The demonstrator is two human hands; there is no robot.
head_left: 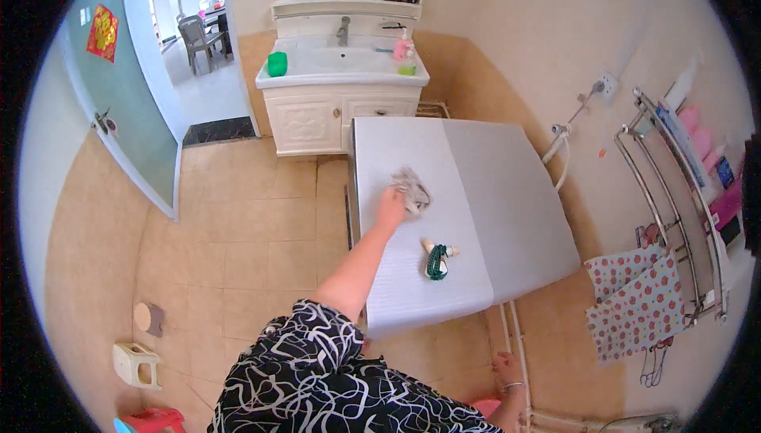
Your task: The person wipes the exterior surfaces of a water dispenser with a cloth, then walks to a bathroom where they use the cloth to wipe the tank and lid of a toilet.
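Note:
My left hand [391, 205] is closed on a crumpled grey rag [412, 191], pressed against the white top [408, 144] of a box-shaped piece with a grey side panel [507, 195]. Nearer to me on that same top lies a small object with cream ends and a dark green, beaded-looking band [436, 262]; its kind is unclear. My right hand [507, 368] hangs low at the lower right, beside pale wall pipes, apart from the rag. Its fingers look loosely spread, and nothing shows in them. A bracelet circles that wrist.
At the back stands a white washbasin cabinet [305, 116] with a tap, soap bottles [404, 51] and a green item [277, 64]. A metal rack [674, 187] with a patterned cloth [638, 298] juts from the right wall. An open door [119, 100] and small stools [136, 366] are at left.

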